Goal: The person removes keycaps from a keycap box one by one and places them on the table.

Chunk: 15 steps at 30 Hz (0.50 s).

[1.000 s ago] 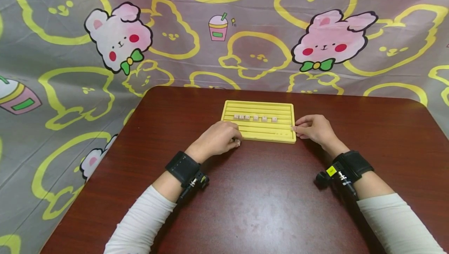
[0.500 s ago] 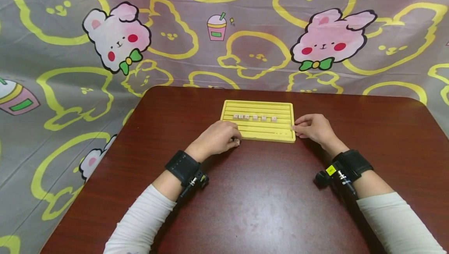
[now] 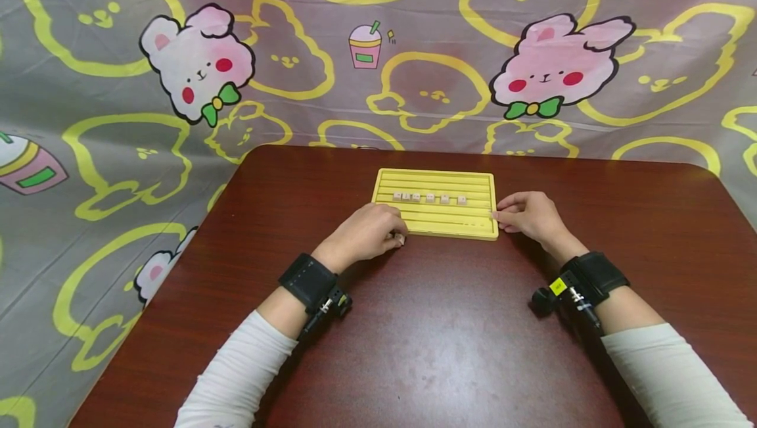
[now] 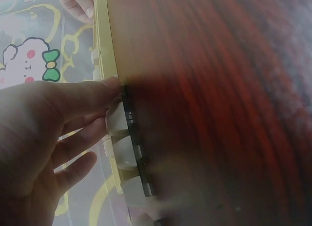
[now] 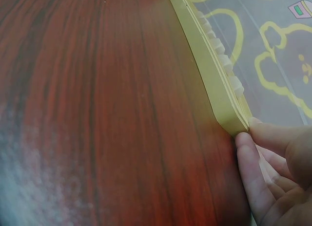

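A yellow ridged tray (image 3: 449, 225) lies on the table, its front edge facing me. Several small white blocks (image 3: 445, 199) with faint dark marks stand in a row along one of its ridges. My left hand (image 3: 368, 231) is at the tray's front left corner, fingers curled, holding a small white block (image 3: 400, 238) at its fingertips. In the left wrist view, more white blocks (image 4: 127, 154) line up beside that hand, partly hidden from the head view. My right hand (image 3: 531, 219) pinches the tray's right edge between thumb and finger, as the right wrist view also shows.
The brown wooden table (image 3: 461, 323) has a glossy surface, with a wide stretch between my forearms and the tray. A patterned cloth (image 3: 414, 40) hangs behind its far edge and at the left. Each wrist wears a black camera strap (image 3: 309, 283).
The head view has shifted very slightly. Both hands, the tray and the row of blocks stay where they were.
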### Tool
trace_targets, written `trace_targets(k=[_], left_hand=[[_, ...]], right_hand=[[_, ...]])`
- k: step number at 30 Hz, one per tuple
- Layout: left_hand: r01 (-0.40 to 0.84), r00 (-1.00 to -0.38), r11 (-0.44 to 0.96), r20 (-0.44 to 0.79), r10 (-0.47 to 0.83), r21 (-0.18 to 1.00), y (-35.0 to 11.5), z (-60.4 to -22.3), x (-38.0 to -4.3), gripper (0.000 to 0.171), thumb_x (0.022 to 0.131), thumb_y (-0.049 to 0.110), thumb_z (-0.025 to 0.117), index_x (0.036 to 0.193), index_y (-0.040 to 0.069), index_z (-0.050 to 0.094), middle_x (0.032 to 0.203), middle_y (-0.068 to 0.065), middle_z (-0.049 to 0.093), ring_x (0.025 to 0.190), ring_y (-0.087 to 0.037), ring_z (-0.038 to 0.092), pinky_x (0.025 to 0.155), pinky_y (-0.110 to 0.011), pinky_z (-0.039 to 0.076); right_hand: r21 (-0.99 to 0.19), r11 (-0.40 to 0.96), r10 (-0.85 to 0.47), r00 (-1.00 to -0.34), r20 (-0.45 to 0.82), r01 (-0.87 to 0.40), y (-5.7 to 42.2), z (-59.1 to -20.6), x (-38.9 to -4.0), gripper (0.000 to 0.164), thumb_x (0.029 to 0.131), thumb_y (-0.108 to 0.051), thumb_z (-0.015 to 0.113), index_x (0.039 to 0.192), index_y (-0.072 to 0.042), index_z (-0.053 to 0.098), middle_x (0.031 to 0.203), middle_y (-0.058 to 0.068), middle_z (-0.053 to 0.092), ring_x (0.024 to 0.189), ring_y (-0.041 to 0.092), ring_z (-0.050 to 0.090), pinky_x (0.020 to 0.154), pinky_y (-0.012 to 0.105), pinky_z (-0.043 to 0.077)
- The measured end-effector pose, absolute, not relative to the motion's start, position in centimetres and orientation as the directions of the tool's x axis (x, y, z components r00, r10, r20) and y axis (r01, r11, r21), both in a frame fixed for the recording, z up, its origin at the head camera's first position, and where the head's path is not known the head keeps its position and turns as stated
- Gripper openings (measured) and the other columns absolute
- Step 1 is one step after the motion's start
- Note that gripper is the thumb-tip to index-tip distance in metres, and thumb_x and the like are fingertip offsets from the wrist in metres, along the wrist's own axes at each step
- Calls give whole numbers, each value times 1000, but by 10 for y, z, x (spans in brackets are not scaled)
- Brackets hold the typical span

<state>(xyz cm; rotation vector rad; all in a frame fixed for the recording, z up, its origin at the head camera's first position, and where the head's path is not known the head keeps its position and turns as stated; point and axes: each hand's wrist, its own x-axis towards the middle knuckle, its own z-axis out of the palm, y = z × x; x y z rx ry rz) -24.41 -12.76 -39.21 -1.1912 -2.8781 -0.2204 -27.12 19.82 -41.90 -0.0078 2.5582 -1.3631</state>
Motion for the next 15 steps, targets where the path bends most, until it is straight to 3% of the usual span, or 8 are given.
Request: trace_targets(k=[15], left_hand=[[712, -701, 689, 85, 708, 137, -129, -388, -242, 7, 87, 18, 76, 94, 19, 77, 88, 6, 69, 82, -8, 61, 78, -30, 52]], right_hand=[[-826, 555, -122, -972, -202, 102, 197, -421, -271, 38, 90, -16, 73, 118, 8, 62, 106, 24, 72, 72, 7, 68, 67, 25, 60]])
